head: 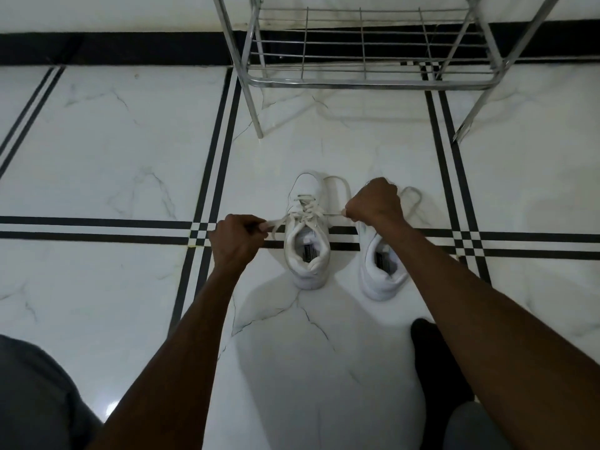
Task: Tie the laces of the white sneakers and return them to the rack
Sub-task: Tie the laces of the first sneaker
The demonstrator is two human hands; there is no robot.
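Both hands are busy on one shoe. Left hand [234, 239] is curled into a fist around one lace end [276, 222], right hand [373, 201] is curled the same way around the other lace end [334, 214], and the two ends run out sideways in opposite directions from the top of the lacing, pulled straight.

Count-wise: two white sneakers, sitting side by side on the floor [113, 141], heels toward the camera, toes toward the rack. Left sneaker [306, 235] is the one being laced, fully visible. Right sneaker [381, 274] sits just beside it, with its front half hidden under the right hand and forearm. Loose lace loops [410, 198] lie on the floor around its toe, so that one looks untied.

One metal rack [367, 60] stands well beyond the shoes against the wall, wire shelf, two front legs in view, nothing on the shelf part I can see.

Floor is white marble tile with black double stripes crossing under the shoes.
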